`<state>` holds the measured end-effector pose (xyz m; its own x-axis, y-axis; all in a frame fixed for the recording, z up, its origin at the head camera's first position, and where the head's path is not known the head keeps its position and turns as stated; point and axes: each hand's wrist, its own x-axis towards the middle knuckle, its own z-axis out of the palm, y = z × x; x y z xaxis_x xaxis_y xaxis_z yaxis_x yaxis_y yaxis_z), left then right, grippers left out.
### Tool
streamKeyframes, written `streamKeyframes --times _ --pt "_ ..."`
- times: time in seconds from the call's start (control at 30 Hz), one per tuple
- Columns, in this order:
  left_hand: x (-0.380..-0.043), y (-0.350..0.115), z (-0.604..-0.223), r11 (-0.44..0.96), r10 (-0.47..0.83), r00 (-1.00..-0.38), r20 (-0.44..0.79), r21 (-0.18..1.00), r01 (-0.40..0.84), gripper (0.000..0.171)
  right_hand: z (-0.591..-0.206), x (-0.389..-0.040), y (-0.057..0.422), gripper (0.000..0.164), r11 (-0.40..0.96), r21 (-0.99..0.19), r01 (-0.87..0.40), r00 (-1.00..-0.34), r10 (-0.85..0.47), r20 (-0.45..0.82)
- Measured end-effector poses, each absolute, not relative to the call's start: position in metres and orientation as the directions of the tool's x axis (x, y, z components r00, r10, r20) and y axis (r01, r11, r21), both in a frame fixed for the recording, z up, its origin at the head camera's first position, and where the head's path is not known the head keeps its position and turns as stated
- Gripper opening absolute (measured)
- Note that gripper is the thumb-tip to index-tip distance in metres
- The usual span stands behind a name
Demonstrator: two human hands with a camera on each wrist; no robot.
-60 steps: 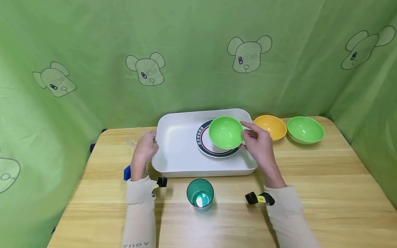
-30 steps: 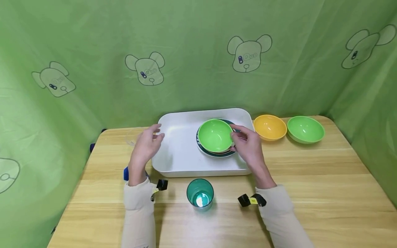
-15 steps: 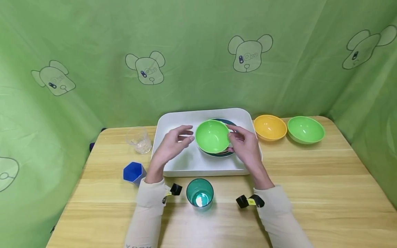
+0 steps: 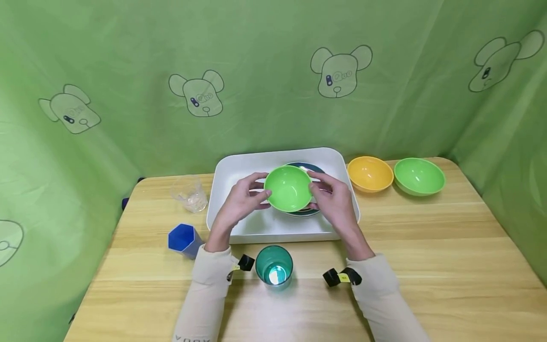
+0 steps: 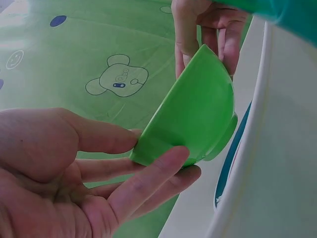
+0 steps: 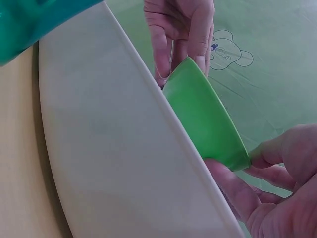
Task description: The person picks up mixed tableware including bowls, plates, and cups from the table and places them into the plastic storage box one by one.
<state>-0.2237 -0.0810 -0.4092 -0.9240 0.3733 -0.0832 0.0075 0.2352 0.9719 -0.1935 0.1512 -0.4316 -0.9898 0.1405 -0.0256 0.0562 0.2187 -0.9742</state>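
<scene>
A small green bowl [image 4: 288,189] is held up between both hands, over the white tray [image 4: 278,227]. My left hand [image 4: 242,200] grips its left side; in the left wrist view the thumb meets the rim and the fingers [image 5: 148,186] lie against the outside. On the opposite side my right hand [image 4: 336,199] pinches the bowl the same way, with thumb and fingers [image 6: 233,186] at the rim and wall. A plate with a dark green rim [image 4: 308,166] lies in the tray, largely hidden behind the bowl and right hand.
An orange bowl [image 4: 370,174] and a larger green bowl [image 4: 419,176] stand right of the tray. To its left are a clear glass [image 4: 193,197] and a blue hexagonal cup [image 4: 183,239]. A teal glass [image 4: 274,267] stands in front, between the forearms. Green curtain surrounds the table [image 4: 427,285].
My left hand has left the tray's left edge and moved right to take hold of the green bowl. The right hand has carried the bowl leftward over the plate.
</scene>
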Motion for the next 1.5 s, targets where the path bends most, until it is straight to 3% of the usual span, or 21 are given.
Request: streamKeyframes --times 0.77,1.03,1.5 --pt "-0.228 -0.084 -0.414 0.240 0.343 -0.935 -0.095 0.971 -0.010 0.048 -0.433 -0.194 0.149 0.040 0.188 -0.981 0.046 -0.995 0.093 -0.029" --pt "-0.233 -0.086 -0.422 0.178 0.328 -0.938 -0.108 0.983 -0.051 0.046 -0.431 -0.193 0.149 0.042 0.159 -0.987 0.011 -0.999 0.040 -0.005" --pt "-0.242 -0.101 -0.427 0.113 0.215 -0.972 -0.091 0.991 -0.068 0.069 -0.430 -0.194 0.149 0.039 0.143 -0.990 -0.012 -1.000 0.010 0.013"
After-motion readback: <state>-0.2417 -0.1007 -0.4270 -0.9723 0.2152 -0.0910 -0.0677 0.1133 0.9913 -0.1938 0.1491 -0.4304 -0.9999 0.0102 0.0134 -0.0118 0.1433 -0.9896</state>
